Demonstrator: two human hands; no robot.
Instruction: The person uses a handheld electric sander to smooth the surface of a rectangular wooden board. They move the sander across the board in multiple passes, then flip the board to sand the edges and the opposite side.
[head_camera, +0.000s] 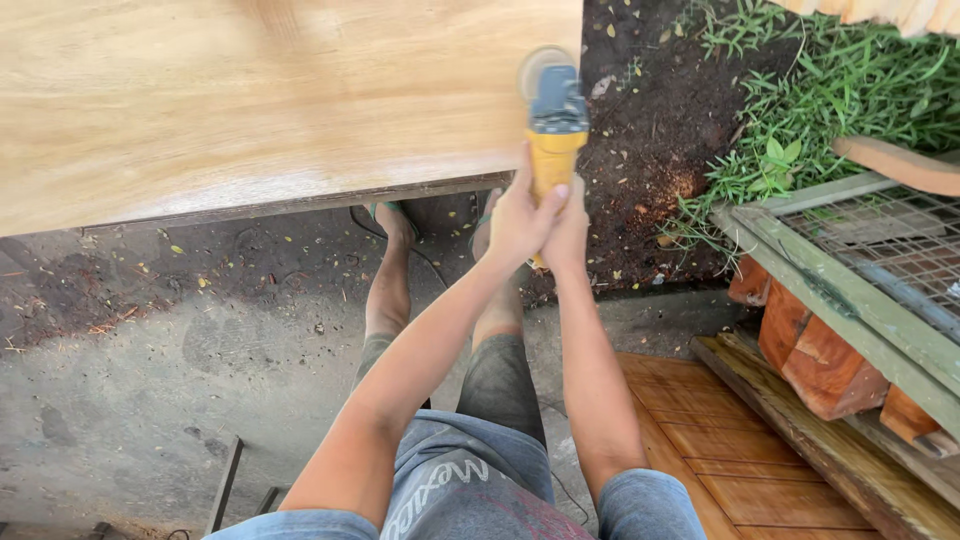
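Both my hands grip a yellow angle grinder (553, 120) with a grey head. My left hand (520, 215) wraps the yellow body from the left, my right hand (570, 225) holds it from the right and slightly behind. The grinder's round disc (540, 62) rests at the right edge of a large pale wooden board (250, 100), near its front right corner. The board lies flat and fills the upper left of the view. My legs and feet stand under the board's front edge.
A black power cord (420, 255) trails on the concrete floor by my feet. Dark soil with sawdust and green grass (840, 90) lie to the right. A green wire-mesh frame (850, 270) rests on reddish wood blocks, above brown wooden panels (720, 440).
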